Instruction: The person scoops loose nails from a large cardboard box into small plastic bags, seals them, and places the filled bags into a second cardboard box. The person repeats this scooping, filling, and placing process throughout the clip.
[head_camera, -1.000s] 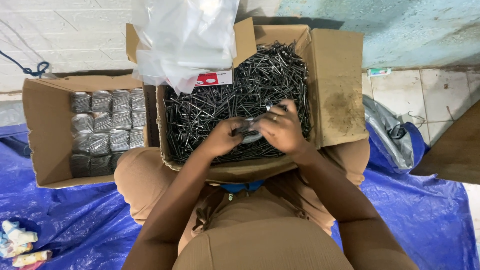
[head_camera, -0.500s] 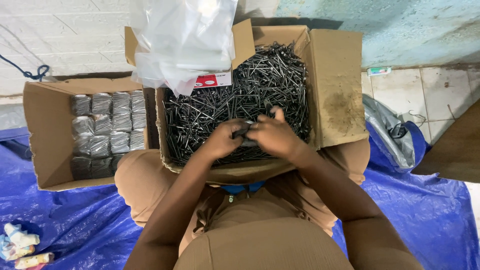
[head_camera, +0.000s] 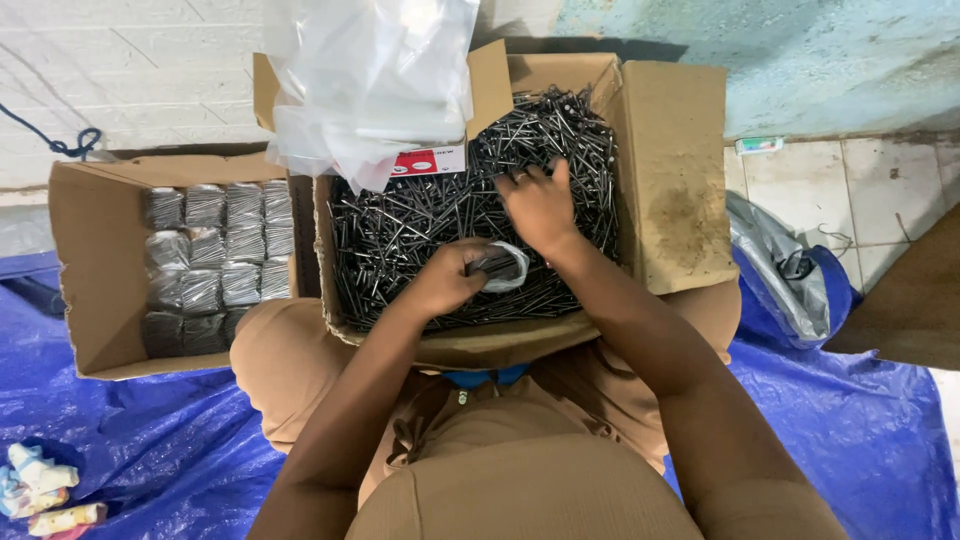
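Two hands are in the big box of nails (head_camera: 430, 215), mid-frame. My left hand (head_camera: 450, 280) is closed on a small bag of nails (head_camera: 503, 265) to keep it steady. My right hand (head_camera: 540, 205) lies spread open on the loose nails above it.

Side carton (head_camera: 90, 270) of wrapped bundles (head_camera: 205, 262); blue tarp (head_camera: 120, 440); clear plastic bags (head_camera: 370, 80); tiled floor (head_camera: 850, 190).

Person wears a tan, fine-ribbed garment over torso and lap — sleeveless, arms bare. Blue trim shows at the waist. Left hand (head_camera: 447, 278) and right hand (head_camera: 540, 205) ungloved.
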